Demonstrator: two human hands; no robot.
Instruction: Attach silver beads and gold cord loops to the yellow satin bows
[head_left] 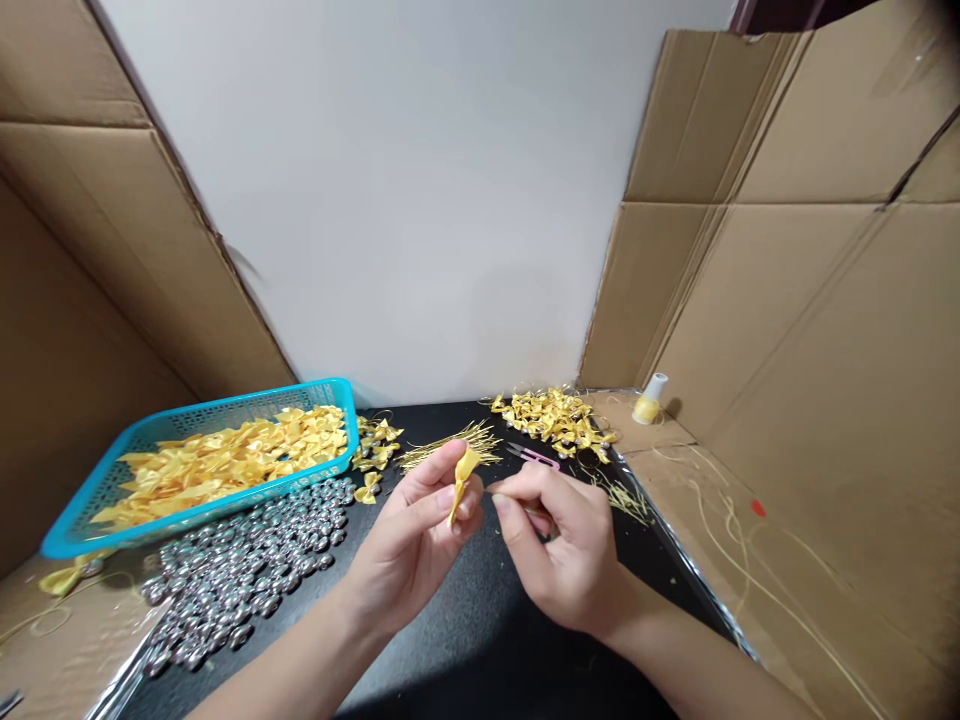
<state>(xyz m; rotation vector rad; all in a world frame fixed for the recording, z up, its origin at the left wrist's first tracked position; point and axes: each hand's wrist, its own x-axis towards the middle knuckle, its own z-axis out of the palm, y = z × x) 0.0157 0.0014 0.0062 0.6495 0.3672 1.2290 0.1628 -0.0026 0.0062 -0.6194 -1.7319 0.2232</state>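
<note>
A small yellow ribbon bow point(463, 474) is pinched upright between the thumb and fingers of my left hand point(420, 515). Just to its right, my right hand point(562, 535) is closed, thumb against the bent forefinger. Something thin seems to stick out at that pinch toward the bow, too fine to name. Behind my hands lies a bundle of cut gold cords point(450, 447). Small scissors with pink handles point(536, 457) rest just beyond my right hand, partly hidden by it.
At left, a blue plastic basket point(225, 497) holds many yellow bows. Silver beads point(247, 560) spread before it on the black table point(450, 640). Finished-looking bows with beads point(559, 418) lie at the back. A white-topped thread spool point(649, 400) stands right, near cardboard walls point(810, 330).
</note>
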